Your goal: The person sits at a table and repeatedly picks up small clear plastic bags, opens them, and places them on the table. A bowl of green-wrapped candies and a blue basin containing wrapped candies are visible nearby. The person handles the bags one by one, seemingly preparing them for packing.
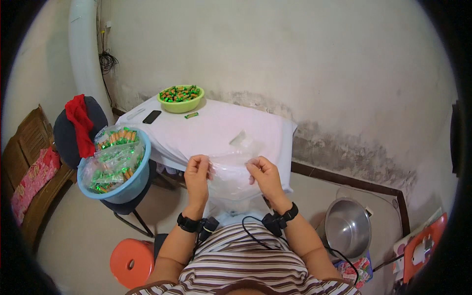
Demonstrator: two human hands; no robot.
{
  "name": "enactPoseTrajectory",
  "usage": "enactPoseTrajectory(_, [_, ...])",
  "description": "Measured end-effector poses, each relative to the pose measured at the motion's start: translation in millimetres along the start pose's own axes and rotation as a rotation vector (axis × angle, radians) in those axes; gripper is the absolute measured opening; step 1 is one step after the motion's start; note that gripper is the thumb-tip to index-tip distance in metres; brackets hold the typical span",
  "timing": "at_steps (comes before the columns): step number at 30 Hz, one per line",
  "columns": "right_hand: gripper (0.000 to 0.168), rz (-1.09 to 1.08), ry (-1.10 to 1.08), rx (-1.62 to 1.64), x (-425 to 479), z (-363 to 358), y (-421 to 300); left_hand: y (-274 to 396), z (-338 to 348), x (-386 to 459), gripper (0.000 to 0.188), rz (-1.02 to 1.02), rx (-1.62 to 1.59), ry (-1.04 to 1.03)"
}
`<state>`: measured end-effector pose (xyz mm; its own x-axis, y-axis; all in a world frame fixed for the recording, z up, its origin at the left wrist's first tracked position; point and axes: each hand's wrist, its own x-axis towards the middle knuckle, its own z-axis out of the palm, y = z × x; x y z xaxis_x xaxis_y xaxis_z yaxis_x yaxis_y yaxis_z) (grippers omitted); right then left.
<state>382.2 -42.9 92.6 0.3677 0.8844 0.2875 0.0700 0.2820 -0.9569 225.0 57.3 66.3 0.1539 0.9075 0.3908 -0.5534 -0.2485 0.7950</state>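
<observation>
Both my hands grip the opening of a clear plastic bag at the table's near edge. My left hand pinches its left side between thumb and fingers. On the right side, my right hand pinches the film the same way. The bag hangs down towards my lap and looks empty. Past it, a small clear piece of plastic lies on the white tablecloth. A light green basin full of green-and-orange wrapped sweets stands at the back. One wrapped sweet lies in front of that basin.
At left, a blue basin with bagged sweets rests on a chair. A phone lies on the table. A red cloth drapes a chair back. An orange stool stands lower left, a steel pot at right. Cables run from my wrist straps.
</observation>
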Motion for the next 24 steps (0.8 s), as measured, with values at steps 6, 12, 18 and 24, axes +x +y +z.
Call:
enactPoseTrajectory(6, [0.011, -0.218, -0.028, -0.381, -5.8, 3.0, -5.6, 43.7, -7.9, 9.2, 0.030, 0.477, 0.607, -0.198])
enactPoseTrajectory(12, [0.010, -0.260, -0.070, -0.542, -6.3, 8.3, -11.8, 64.7, 15.3, 16.4, 0.032, 0.217, 0.701, -0.577])
enactPoseTrajectory(18, [0.011, -0.260, -0.100, -0.564, -7.8, 7.8, -15.6, 41.0, 15.7, 26.1, 0.019, 0.007, 0.494, -0.547])
enactPoseTrajectory(24, [0.013, -0.201, -0.066, -0.469, -12.5, 6.0, -9.8, 38.9, 22.7, 22.5, 0.013, -0.026, 0.401, -0.410])
